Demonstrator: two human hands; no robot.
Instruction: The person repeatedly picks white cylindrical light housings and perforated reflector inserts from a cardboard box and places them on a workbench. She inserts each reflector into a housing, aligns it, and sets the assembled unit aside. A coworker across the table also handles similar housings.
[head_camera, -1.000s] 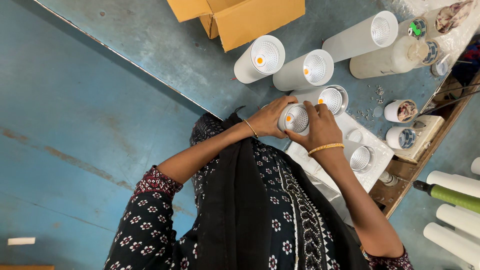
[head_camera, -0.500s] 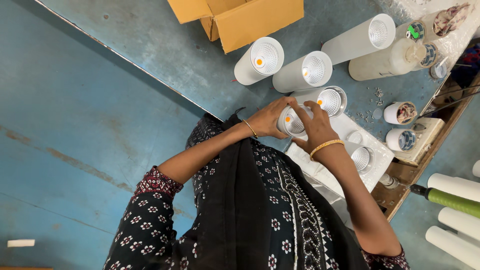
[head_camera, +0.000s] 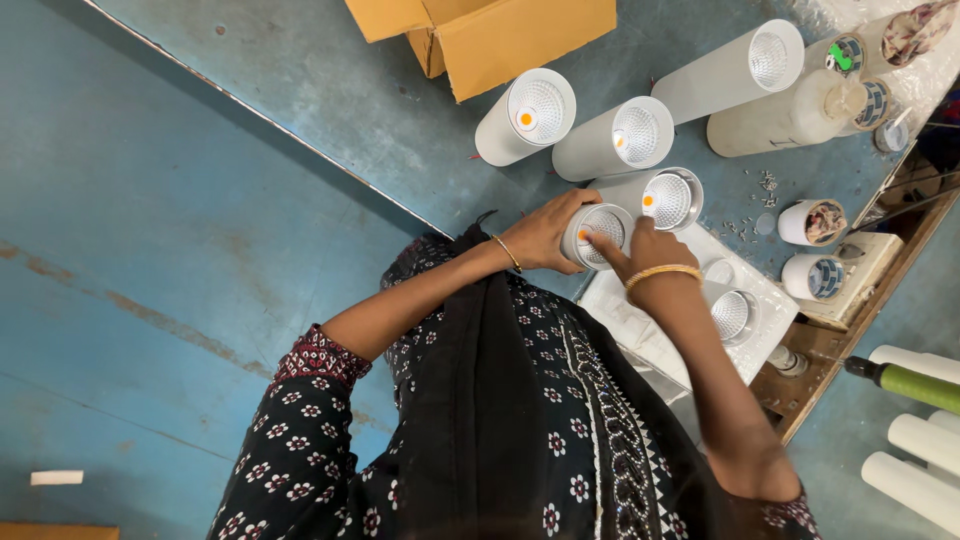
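My left hand (head_camera: 545, 232) wraps around a white cylindrical lamp housing (head_camera: 592, 233) with a silver reflector rim, held above the blue table (head_camera: 330, 90). My right hand (head_camera: 640, 250), with a gold bangle on the wrist, presses its fingers into the open face of that same housing. A second housing with an orange centre (head_camera: 668, 197) stands just beyond my hands. Two more white cylinder lamps (head_camera: 525, 115) (head_camera: 615, 137) lie on the table further away. A loose silver reflector cup (head_camera: 733, 315) sits on a white sheet to the right.
A cardboard box (head_camera: 490, 35) stands open at the table's far side. Longer white tubes (head_camera: 735, 70) and small tape rolls (head_camera: 810, 222) lie at the right, with scattered small screws (head_camera: 745, 228). More white tubes and a green-handled tool (head_camera: 905, 382) rest lower right.
My right hand's fingers have shifted on the lamp's face, pressing further into the reflector. The left hand keeps its hold on the housing.
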